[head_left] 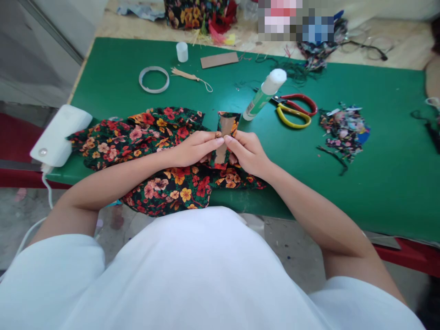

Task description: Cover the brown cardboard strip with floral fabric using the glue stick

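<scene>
Between my two hands is a cardboard strip (227,124) with floral fabric folded over its edges. My left hand (197,147) grips its left side, thumb pressed on the brown face. From the right, my right hand (250,151) pinches the same strip, its thumb close to the other thumb. Dark floral cloth (147,133) with red, orange and pink flowers lies bunched under and left of my hands. A glue stick (263,96) with a white cap stands just beyond my right hand. Beside it lie scissors (295,110) with one red and one yellow handle.
On the green mat (385,183) are a tape ring (154,79), a white cap (182,52), a beige tassel (189,75) and a bare cardboard strip (219,60). Fabric scraps (343,130) are heaped at right. A white power box (61,135) sits at the left edge; glasses (367,48) lie behind.
</scene>
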Available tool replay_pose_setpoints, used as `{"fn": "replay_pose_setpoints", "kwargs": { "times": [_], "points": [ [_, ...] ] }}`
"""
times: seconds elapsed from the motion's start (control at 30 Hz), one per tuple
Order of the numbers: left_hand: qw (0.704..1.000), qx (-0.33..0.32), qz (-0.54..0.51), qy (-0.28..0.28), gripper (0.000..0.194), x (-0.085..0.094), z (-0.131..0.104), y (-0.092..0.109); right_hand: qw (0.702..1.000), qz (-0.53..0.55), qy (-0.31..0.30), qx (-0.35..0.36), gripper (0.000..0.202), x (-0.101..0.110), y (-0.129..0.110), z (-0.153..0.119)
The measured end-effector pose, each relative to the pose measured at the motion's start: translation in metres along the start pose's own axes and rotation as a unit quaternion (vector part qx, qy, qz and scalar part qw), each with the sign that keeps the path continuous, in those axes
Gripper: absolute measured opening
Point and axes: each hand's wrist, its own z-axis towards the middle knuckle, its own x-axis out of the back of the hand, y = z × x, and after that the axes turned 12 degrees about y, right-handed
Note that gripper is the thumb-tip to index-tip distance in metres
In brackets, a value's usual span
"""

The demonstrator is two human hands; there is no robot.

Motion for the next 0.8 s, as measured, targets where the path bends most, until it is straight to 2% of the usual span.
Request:
{"fn": "replay_pose_setpoints", "kwargs": {
  "times": [0.8],
  "points": [
    [1.000,0.007,0.022,0.004,0.072,0.0004,-0.0002,0.0027,0.999,-0.035,-0.006,0.010,0.066,0.0018,-0.0008,0.0005]
  ]
}}
